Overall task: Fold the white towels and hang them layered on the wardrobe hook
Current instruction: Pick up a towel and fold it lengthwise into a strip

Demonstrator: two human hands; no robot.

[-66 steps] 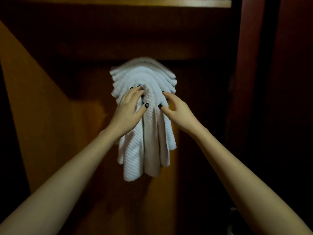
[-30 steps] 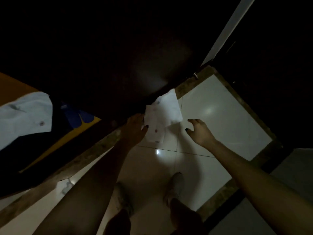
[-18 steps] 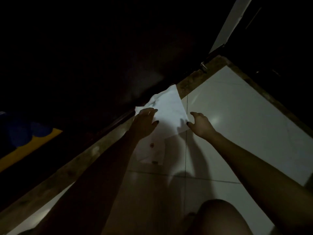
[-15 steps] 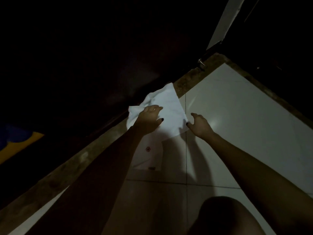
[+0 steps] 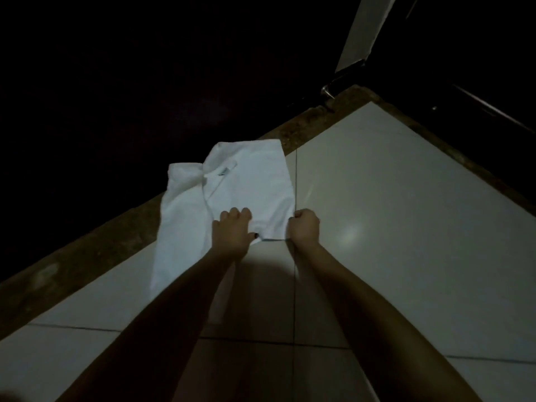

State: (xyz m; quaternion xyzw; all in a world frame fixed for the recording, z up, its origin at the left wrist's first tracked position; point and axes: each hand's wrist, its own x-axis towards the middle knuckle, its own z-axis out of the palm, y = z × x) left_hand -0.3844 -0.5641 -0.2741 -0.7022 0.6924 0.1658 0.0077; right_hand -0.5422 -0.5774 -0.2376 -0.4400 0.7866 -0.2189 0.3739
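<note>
Above the tiled floor (image 5: 391, 216), left hand (image 5: 230, 232) and right hand (image 5: 304, 229) each grip the white cloth (image 5: 252, 184)

- Floor (image 5: 406, 198): large glossy white tiles, divided by thin dark grout lines (image 5: 295, 175) that cross at right angles.
- Reflection (image 5: 351, 236): one soft bright patch of light on the tile right of centre.
- Border strip (image 5: 87, 256): brown speckled stone, running diagonally along the far edge of the tiles and turning a corner at upper right.
- Beyond the strip, upper left: unlit and black, nothing legible.
- Pale slanted panel (image 5: 362, 30): top right; what it belongs to is unclear.
- Small metal fitting (image 5: 326, 89): at the panel's foot.
- Lighting: dim overall.
</note>
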